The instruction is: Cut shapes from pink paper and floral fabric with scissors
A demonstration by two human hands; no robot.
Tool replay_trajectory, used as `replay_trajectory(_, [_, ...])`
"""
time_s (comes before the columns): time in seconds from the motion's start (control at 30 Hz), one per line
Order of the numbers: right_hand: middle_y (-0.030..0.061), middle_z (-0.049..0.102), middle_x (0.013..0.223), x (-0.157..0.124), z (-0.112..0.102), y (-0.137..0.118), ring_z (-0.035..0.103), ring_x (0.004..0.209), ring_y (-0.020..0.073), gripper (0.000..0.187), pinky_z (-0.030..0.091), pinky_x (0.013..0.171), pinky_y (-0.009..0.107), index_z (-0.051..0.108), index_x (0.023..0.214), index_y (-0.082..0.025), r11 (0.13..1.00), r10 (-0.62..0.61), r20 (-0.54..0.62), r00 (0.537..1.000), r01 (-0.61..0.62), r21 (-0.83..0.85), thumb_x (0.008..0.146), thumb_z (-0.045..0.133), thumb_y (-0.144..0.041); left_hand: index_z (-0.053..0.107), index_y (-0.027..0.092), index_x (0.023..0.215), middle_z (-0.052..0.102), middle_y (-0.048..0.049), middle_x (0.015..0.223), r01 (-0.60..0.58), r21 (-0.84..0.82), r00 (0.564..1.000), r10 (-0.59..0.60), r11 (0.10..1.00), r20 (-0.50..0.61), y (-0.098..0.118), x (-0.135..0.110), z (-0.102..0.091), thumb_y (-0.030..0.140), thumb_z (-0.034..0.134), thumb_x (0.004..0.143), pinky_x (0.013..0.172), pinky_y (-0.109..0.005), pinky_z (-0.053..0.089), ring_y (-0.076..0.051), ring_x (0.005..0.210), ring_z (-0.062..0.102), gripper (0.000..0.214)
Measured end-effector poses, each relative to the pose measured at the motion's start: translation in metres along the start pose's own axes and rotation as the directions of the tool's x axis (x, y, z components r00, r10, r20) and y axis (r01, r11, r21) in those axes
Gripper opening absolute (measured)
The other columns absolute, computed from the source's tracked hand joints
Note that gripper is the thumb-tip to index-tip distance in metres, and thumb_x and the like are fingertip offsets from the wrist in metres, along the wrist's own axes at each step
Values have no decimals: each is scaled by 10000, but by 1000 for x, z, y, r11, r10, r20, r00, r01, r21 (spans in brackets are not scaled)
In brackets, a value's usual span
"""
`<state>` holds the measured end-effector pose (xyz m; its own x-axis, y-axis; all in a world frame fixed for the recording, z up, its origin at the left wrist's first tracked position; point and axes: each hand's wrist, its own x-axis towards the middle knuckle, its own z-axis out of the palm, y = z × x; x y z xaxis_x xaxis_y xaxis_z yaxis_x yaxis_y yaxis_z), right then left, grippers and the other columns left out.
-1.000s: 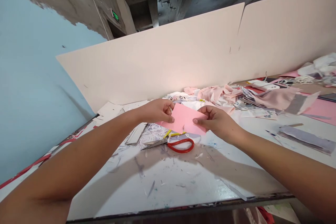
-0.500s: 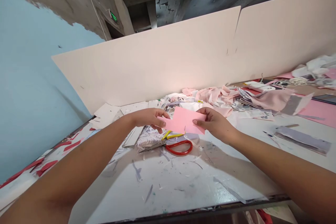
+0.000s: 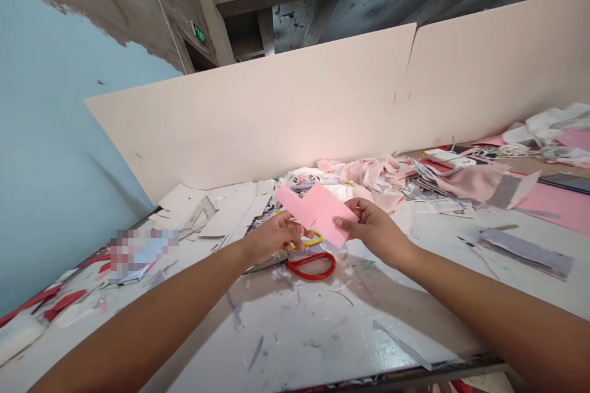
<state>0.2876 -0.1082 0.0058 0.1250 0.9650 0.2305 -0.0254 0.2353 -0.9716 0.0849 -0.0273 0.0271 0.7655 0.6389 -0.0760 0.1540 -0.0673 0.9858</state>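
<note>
A pink piece of paper or card (image 3: 320, 212), cut with a narrow strip jutting out at its upper left, is held up tilted above the table. My right hand (image 3: 375, 224) pinches its right edge between thumb and fingers. Just below the strip, my left hand (image 3: 279, 238) has loosely bent fingers apart, with nothing visible in them. Those fingers overlap the yellow handle of a pair of scissors (image 3: 313, 267) lying on the table; whether they touch it I cannot tell. The scissors' other handle is red, and my left hand partly hides the blades.
Pink and white fabric scraps (image 3: 375, 173) are heaped along the upright white board (image 3: 258, 116). White card pieces and a clear set square (image 3: 201, 214) lie at left. A grey-lilac strip (image 3: 528, 249) and a dark phone-like object (image 3: 566, 182) are at right. Small offcuts litter the white table (image 3: 318, 325).
My left hand has let go of the pink piece and dropped toward the scissors. The piece has rotated in my right hand, its narrow strip now pointing up and left.
</note>
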Motion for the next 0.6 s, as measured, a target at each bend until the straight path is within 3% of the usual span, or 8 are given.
replay_trajectory(0.1, [10,612,762,-4,4,1,600,690,148,334,504,610,299,453,856,-184,998,59,122,991,-60,0,655,668,-343,571,147,831,590,-32,766,-28,96,1000,29,995,-8,-4,1,9,345,587,705,533,-225,332,-99,586,537,235])
replay_trajectory(0.2, [16,601,784,-8,6,1,594,707,142,282,500,624,293,478,854,-175,992,73,181,981,-52,-118,698,623,-360,573,133,715,552,-10,659,-56,99,997,61,993,-49,-4,1,12,283,556,712,532,-234,343,-92,545,498,152])
replay_trajectory(0.3, [14,608,780,-9,1,-6,586,685,139,271,472,593,275,496,923,-201,943,31,177,984,29,-331,745,558,-395,544,146,658,521,15,578,-47,37,992,51,998,-111,-2,0,6,239,560,686,511,-229,341,-81,510,447,98])
replay_trajectory(0.37, [12,621,783,-7,-13,-19,574,646,140,286,441,553,262,515,961,-233,836,-4,147,989,84,-542,739,555,-410,525,151,639,514,23,560,-34,19,987,36,999,-156,-3,0,0,230,568,670,504,-225,335,-77,499,428,94])
replay_trajectory(0.43, [26,629,808,-3,-38,-36,567,627,150,276,410,514,257,558,910,-242,680,-42,54,998,68,-730,727,552,-448,516,152,630,515,22,563,-13,17,983,16,1000,-183,-5,-1,-7,231,572,661,502,-225,330,-76,494,423,102])
replay_trajectory(0.5, [37,636,830,0,-74,-54,580,670,177,303,409,540,278,581,889,-245,519,-46,-105,993,-66,-852,726,533,-496,522,153,646,510,23,562,3,8,981,-1,1000,-192,-9,-3,-11,237,565,667,503,-224,325,-76,492,416,97])
replay_trajectory(0.57, [65,640,859,-1,-114,-69,584,701,197,354,410,584,310,605,851,-213,384,-97,-305,948,-247,-890,718,529,-532,531,153,670,503,25,564,5,-4,979,-6,1000,-206,-14,-5,-14,237,548,686,509,-223,324,-76,496,413,87])
replay_trajectory(0.6, [89,641,847,-3,-133,-74,584,684,205,378,405,578,326,617,824,-179,337,-105,-418,902,-363,-869,723,525,-532,532,153,674,500,25,566,6,-9,976,-8,1000,-217,-17,-5,-15,237,542,693,511,-223,323,-75,497,411,86])
